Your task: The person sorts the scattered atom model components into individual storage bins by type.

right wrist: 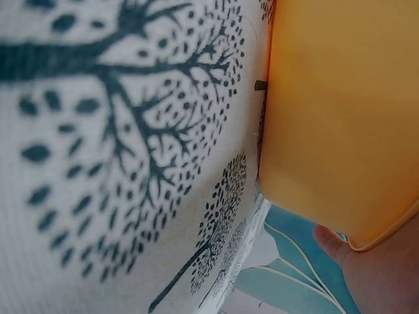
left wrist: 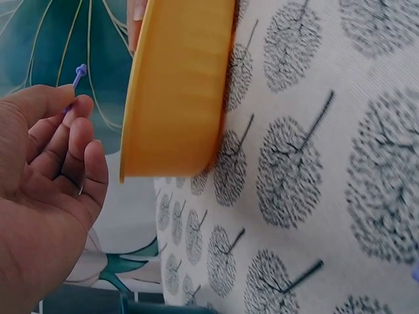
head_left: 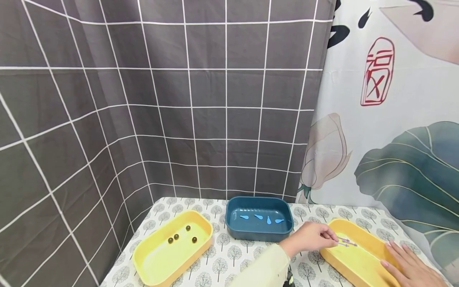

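Note:
My left hand (head_left: 315, 238) reaches from a pale sleeve over the near left rim of the right yellow tray (head_left: 358, 266) and pinches thin purple sticks (head_left: 346, 242) between thumb and fingers. In the left wrist view the left hand (left wrist: 55, 163) holds a purple stick (left wrist: 78, 73) beside the yellow tray's wall (left wrist: 177, 91). My right hand (head_left: 408, 266) lies with straight fingers on the tray's right rim. The right wrist view shows only the tray's side (right wrist: 334, 111) and part of the right hand (right wrist: 376, 275) below its rim.
A dark blue tray (head_left: 259, 234) with several light blue pieces (head_left: 267, 219) stands at the back centre. A second yellow tray (head_left: 168, 261) on the left holds several dark beads (head_left: 176, 236). A tree-print cloth (head_left: 233, 255) covers the table; curtains hang behind.

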Demonstrator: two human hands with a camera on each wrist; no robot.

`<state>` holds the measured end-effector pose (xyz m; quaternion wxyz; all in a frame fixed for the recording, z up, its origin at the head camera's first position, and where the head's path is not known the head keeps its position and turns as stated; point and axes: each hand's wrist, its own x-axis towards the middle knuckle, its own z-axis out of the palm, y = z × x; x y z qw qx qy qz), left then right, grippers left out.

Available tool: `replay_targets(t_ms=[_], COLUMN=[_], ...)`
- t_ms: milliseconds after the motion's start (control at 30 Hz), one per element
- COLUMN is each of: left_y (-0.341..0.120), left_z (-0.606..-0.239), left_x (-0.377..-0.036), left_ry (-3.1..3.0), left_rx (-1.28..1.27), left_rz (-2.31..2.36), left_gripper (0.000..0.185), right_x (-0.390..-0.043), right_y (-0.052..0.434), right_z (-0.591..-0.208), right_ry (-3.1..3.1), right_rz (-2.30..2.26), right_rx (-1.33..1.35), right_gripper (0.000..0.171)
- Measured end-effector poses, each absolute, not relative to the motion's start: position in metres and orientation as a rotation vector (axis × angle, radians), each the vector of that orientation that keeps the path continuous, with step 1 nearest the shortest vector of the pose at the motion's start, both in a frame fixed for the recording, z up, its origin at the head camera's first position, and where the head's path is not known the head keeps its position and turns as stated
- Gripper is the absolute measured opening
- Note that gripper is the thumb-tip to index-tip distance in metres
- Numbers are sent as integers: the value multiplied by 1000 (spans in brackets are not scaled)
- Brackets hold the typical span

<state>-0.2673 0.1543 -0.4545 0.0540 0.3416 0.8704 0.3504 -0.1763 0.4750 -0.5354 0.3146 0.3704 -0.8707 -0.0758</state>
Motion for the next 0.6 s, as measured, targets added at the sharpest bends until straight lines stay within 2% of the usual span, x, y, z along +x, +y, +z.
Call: replay_targets(t_ms=[600], left_y=[191], left_z=[-448], left_x=[-268], left_ry=[2716], left_rx=[1076], left_rz=[870], left_gripper=[4], right_x=[-178], right_y=[476], right_z=[-535], right_ry=[-2245], right_rz=[-219], right_rx=[1025], right_gripper=[105])
